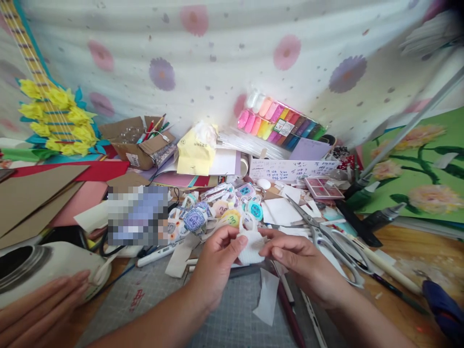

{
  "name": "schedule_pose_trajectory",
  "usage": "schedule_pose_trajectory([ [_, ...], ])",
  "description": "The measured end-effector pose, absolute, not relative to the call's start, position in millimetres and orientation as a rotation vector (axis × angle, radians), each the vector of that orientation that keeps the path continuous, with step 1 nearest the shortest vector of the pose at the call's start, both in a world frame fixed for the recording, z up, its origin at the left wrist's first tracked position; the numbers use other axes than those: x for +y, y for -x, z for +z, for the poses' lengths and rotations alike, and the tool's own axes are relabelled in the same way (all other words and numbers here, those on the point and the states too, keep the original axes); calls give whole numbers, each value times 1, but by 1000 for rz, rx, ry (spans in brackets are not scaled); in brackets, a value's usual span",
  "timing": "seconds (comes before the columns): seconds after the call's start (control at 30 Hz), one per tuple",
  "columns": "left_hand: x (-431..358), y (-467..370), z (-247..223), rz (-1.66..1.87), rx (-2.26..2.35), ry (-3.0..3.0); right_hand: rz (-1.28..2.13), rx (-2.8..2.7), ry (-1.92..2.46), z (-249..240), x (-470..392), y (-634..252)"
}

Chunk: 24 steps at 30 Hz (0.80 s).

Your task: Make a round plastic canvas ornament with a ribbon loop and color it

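Observation:
A small white ribbed, bag-like piece [251, 250] with a looped white handle is held above the cutting mat [145, 309]. My left hand [223, 249] pinches its left side between thumb and fingers. At its right edge, the bent fingers and thumb of my right hand [299, 258] close on it. Just behind lies a pile of small decorated pieces, including a purple one [195, 217] and a turquoise one [254, 210]. A torn white paper strip [267, 295] and a dark red stick-like tool [290, 314] lie below my hands.
Another person's hand [43, 304] rests against a white jar [68, 270] at left. Large scissors [322, 237] lie open at right, near a blue-handled tool [444, 304]. Behind stand a cardboard box [152, 147], a pack of coloured clay [281, 123] and a flower painting [424, 169].

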<state>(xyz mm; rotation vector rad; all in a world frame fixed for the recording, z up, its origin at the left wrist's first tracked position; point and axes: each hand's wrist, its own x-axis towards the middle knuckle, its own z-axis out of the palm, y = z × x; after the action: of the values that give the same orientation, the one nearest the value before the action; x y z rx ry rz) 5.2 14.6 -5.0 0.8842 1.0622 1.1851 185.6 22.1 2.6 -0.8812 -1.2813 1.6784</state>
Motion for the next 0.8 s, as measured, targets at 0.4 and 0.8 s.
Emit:
schedule_pose_trajectory([
  [0.4,17,-3,2,1162,1066,-852,1636,-1065,883,5,23,-183],
  [0.8,18,-5,1,1110,1135,-1020,1479,-1241,922,0,25,-177],
])
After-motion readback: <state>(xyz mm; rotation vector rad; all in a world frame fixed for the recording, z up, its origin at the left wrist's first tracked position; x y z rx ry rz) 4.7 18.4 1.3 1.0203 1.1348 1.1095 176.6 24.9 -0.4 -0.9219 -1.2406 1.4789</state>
